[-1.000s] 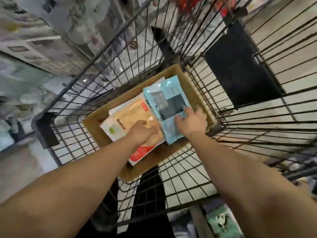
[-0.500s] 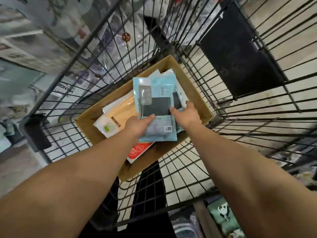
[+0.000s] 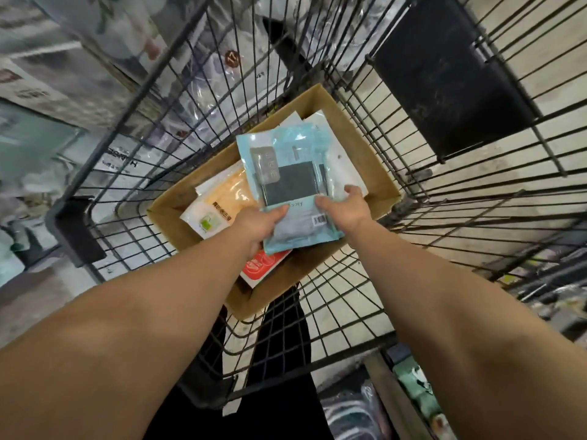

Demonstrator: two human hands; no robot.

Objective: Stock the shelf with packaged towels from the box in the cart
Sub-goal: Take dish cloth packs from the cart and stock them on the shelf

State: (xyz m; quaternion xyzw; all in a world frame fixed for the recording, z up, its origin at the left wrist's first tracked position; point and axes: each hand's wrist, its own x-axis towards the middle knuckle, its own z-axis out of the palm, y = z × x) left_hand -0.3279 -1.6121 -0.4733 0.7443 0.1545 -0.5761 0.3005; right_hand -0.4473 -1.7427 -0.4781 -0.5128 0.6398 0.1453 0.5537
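A cardboard box (image 3: pixel 379 173) sits in the wire cart (image 3: pixel 422 198). Above it I hold a light blue towel package (image 3: pixel 286 173) with a dark towel showing through its window. My left hand (image 3: pixel 259 227) grips its lower left edge, thumb on top. My right hand (image 3: pixel 344 206) grips its lower right edge, thumb on top. A second blue package (image 3: pixel 336 160) lies just behind it; whether my right hand also holds that one I cannot tell. An orange towel package (image 3: pixel 228 198) lies flat in the box, partly hidden by my left hand.
The cart's wire walls rise on all sides of the box. A black panel (image 3: pixel 451 77) hangs on the cart's far right wall. Shelves with packaged goods (image 3: pixel 57 77) stand to the left. More packaged goods (image 3: pixel 413 389) lie low at the right.
Both hands have lifted the blue package off the stack in the box and raised it toward me. One second ago my left hand lay on the orange package.
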